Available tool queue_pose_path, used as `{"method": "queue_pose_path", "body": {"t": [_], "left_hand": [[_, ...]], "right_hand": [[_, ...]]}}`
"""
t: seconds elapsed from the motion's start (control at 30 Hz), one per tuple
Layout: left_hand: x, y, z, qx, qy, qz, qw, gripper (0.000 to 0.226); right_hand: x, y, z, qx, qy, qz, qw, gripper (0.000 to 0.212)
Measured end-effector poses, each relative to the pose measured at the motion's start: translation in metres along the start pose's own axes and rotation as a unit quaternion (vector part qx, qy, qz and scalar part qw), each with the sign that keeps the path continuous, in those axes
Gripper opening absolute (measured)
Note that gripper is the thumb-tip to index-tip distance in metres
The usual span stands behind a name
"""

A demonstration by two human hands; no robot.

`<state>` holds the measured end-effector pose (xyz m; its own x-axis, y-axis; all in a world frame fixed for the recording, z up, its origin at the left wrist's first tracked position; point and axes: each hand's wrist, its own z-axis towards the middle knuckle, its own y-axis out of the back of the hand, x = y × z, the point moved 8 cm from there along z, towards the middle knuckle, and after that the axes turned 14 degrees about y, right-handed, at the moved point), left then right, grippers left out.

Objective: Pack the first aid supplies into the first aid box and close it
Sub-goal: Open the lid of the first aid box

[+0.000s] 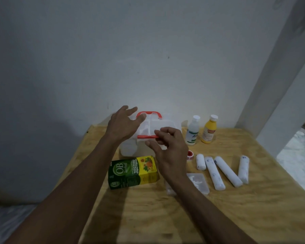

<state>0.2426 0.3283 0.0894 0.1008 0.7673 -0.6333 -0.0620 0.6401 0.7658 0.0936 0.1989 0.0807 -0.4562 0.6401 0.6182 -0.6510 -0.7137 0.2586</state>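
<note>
Both forearms reached in from the near edge of the desk (148, 217), and I had my right hand (169, 155) pinching at the red front latch (147, 137) of the first aid box (153, 131), thumb and fingertips drawn together around it; whether they truly gripped it I could not tell. My left hand (121, 125) hovered with fingers spread apart beside the red handle (149, 113), holding nothing.

The risk, as I judged it: the translucent white box looked light, so a hard tug on the latch with nothing bracing it could slide it toward the far edge by the wall, or tip it.

It sat at the middle of the far edge, lid apparently down. Just in front lay the green-and-yellow carton (133, 172); to the right stood the white bottle (193, 131) and yellow bottle (209, 129), with the bandage rolls (224, 170) nearer, all unpacked.
</note>
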Motion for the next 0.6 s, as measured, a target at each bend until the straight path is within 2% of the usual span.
{"method": "queue_pose_path", "body": {"t": [0.1,0.23,0.4,0.5,0.6], "left_hand": [[0.000,-0.002,0.001,0.005,0.000,0.008,1.000,0.061],[0.001,-0.002,0.001,0.014,-0.001,0.000,1.000,0.061],[0.003,0.006,-0.004,0.004,0.004,-0.044,0.999,0.060],[0.005,0.017,-0.009,-0.005,0.019,-0.117,0.993,0.060],[0.004,0.026,-0.016,-0.016,0.026,-0.185,0.982,0.061]], "right_hand": [[0.003,0.001,0.012,0.032,0.108,-0.081,0.990,0.025],[0.002,0.003,0.029,0.065,0.184,-0.184,0.963,0.023],[-0.001,-0.002,0.044,0.134,0.196,-0.135,0.962,0.030],[0.003,0.000,0.052,0.137,0.191,-0.115,0.965,0.035],[0.008,0.005,0.064,0.123,0.179,-0.102,0.971,0.025]]}}
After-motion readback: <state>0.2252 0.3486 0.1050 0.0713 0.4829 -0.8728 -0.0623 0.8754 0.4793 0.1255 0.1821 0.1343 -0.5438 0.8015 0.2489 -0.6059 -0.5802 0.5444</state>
